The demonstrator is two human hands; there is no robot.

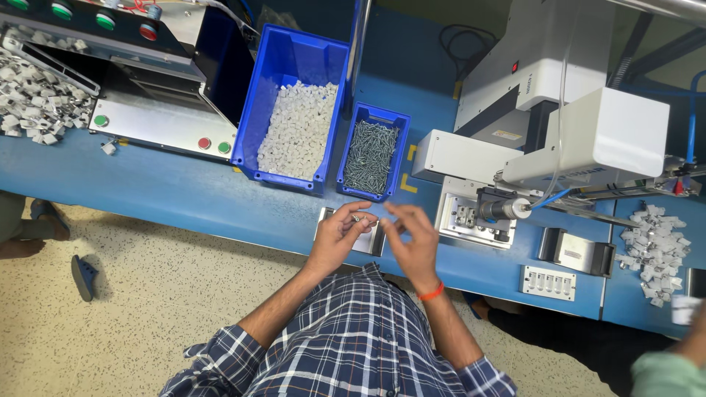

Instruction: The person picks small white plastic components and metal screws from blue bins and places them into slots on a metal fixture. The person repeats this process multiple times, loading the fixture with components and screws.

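Pinching 1 small screw [358, 217] in its fingertip grip over the bench's [184, 191] metal plate [371, 240], the left hand [337, 237] is nearer (long axis unclear), while the loosely open right hand [413, 242] holds nothing just beside it.

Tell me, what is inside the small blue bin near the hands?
The small blue bin holds a heap of thin grey metal screws. They cover its floor, so nothing beneath them can be seen.
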